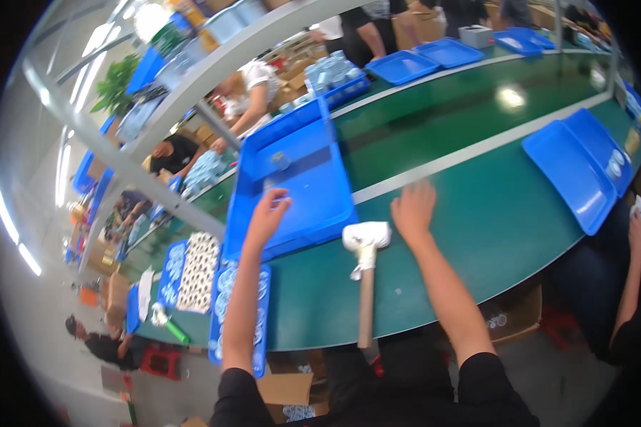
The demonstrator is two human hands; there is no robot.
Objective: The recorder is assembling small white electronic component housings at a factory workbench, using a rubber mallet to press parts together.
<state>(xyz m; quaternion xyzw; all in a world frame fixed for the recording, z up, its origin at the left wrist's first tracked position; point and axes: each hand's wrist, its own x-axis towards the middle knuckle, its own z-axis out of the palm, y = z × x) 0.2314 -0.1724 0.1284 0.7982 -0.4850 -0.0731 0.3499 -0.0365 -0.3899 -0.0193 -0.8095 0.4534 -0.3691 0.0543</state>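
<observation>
My left hand (266, 218) is above the near part of a large blue tray (310, 188), its fingers curled in toward the thumb. Whatever is between those fingertips, if anything, is too small to make out. Inside the tray, toward its far left, stands a small clear round piece (280, 161). My right hand (414, 208) hovers over the green table to the right of the tray, its fingers smeared by motion. Between my forearms lies a mallet (366, 285) with a white wrapped head and a wooden handle pointing toward me; neither hand touches it.
Blue trays of pale ring-shaped parts (263, 306) and a tray of dark-spotted pieces (199, 272) sit at left, near a green-handled mallet (176, 331). Two blue trays (573, 167) overlap at right. A metal frame (121, 171) crosses the upper left. A co-worker's arm (630, 274) shows at right.
</observation>
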